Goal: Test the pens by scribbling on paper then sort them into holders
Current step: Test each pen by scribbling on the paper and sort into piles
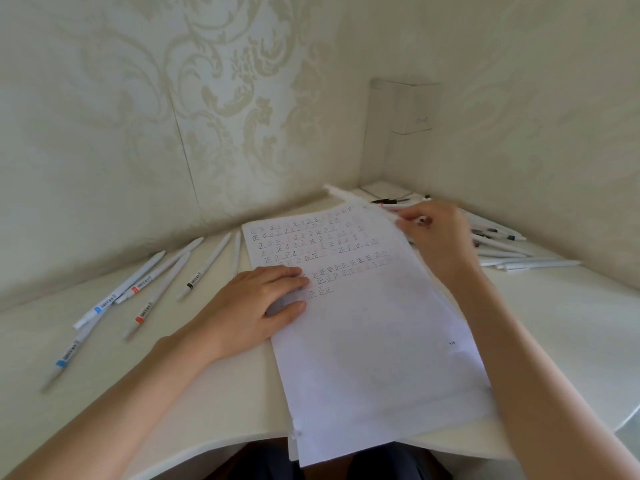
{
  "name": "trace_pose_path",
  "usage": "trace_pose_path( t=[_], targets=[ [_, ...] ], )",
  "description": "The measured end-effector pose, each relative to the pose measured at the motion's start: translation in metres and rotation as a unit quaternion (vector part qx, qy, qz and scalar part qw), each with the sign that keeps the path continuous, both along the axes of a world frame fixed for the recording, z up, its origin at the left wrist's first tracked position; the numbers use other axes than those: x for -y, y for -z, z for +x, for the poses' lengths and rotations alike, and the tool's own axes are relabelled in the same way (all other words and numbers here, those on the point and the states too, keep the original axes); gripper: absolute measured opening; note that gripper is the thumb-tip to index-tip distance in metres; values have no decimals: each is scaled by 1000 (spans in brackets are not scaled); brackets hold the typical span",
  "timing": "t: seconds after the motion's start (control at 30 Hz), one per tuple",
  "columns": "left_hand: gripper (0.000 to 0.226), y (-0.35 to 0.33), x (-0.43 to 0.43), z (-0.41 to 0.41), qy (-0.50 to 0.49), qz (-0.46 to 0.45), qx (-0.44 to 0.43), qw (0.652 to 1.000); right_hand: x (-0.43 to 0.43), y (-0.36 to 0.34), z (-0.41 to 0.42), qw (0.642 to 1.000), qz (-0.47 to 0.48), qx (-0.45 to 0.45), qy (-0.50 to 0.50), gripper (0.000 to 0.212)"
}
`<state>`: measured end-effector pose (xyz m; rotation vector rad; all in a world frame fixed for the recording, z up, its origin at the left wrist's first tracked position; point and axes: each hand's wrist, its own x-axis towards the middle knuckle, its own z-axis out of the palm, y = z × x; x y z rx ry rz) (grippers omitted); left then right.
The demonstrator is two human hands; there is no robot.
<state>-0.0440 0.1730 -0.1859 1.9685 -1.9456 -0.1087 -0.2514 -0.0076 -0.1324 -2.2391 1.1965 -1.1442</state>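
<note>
A white sheet of paper (374,327) with rows of small written marks lies on the table in front of me. My left hand (256,306) rests flat on its left edge, fingers straight. My right hand (433,230) is at the sheet's far right corner and pinches a white pen (349,195) that points up and left; motion blurs it. Several white pens (138,289) with blue, red and black bands lie spread out to the left of the paper. Another heap of white pens (512,251) lies on the right, beyond my right hand.
The white table (571,323) fits into a corner between two patterned walls. A white box (403,109) stands upright in the corner behind the right heap. The paper's near end hangs over the table's curved front edge (207,448). No pen holder is in view.
</note>
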Motion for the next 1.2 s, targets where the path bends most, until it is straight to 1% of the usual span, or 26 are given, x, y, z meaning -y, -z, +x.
trace_pose_path(
  t=[0.07, 0.1, 0.13, 0.17, 0.2, 0.3, 0.33, 0.4, 0.5, 0.53, 0.57, 0.67, 0.7, 0.73, 0.77, 0.83, 0.87, 0.9, 0.93, 0.97, 1.0, 1.03, 1.13, 1.2],
  targets=[
    [72, 0, 0, 0, -2, 0, -3, 1000, -5, 14, 16, 992, 16, -105, -66, 9],
    [72, 0, 0, 0, -3, 0, -6, 1000, -7, 20, 22, 984, 32, -154, -78, 10],
    [73, -1, 0, 1, -4, -1, -9, 1000, -9, 23, 25, 979, 47, -184, -79, 13],
    [73, -1, 0, 1, -5, 0, -10, 1000, -9, 26, 28, 976, 53, -198, -76, 16],
    [74, -1, 0, 1, -6, -1, -9, 1000, -10, 27, 29, 975, 40, -206, -74, 22],
    [73, 0, 1, 1, -6, -4, -9, 1000, -21, 32, 39, 964, -33, -238, -114, 39],
    [73, 0, 1, 2, -5, -8, -13, 1000, -26, 34, 45, 957, -36, -253, -133, 41],
    [71, 0, 1, 2, -3, -17, -17, 1000, -30, 36, 55, 949, -31, -274, -150, 36],
    [66, 0, 0, 2, 0, -33, -20, 999, -29, 34, 60, 953, -38, -263, -148, 20],
    [64, 0, 0, 2, 2, -39, -20, 999, -28, 33, 59, 952, -35, -267, -144, 19],
    [63, 1, 0, 2, 3, -44, -20, 999, -28, 32, 57, 951, -35, -273, -144, 25],
    [60, 1, 0, 2, 4, -55, -18, 998, -33, 29, 52, 951, -38, -266, -153, 53],
    [60, 1, 0, 2, 3, -56, -19, 998, -33, 27, 51, 954, -35, -255, -151, 59],
    [60, 1, 0, 2, 2, -55, -20, 998, -34, 25, 50, 958, -32, -243, -147, 60],
    [61, 1, 0, 2, 1, -53, -22, 998, -36, 23, 50, 965, -41, -218, -143, 53],
    [61, 1, 0, 2, -1, -50, -24, 998, -40, 24, 51, 975, -96, -167, -107, 25],
    [61, 1, 0, 2, 0, -51, -25, 998, -43, 24, 52, 976, -116, -165, -85, 33],
    [61, 1, 0, 2, 1, -50, -25, 998, -43, 24, 53, 973, -121, -185, -63, 49],
    [61, 1, 0, 2, 0, -48, -26, 999, -45, 23, 54, 968, -114, -217, -45, 58],
    [61, 1, 0, 2, -1, -45, -26, 999, -44, 24, 55, 963, -115, -241, -30, 63],
    [61, 1, 0, 2, -1, -45, -26, 999, -44, 25, 55, 959, -126, -252, -18, 65],
    [61, 1, 0, 2, -2, -45, -26, 999, -44, 27, 56, 959, -147, -243, -7, 67],
    [62, 1, 0, 1, -3, -47, -28, 999, -43, 34, 59, 964, -204, -171, 8, 67],
    [62, 1, 0, 1, -6, -44, -30, 999, -45, 38, 61, 964, -217, -153, 12, 63]
  ],
)
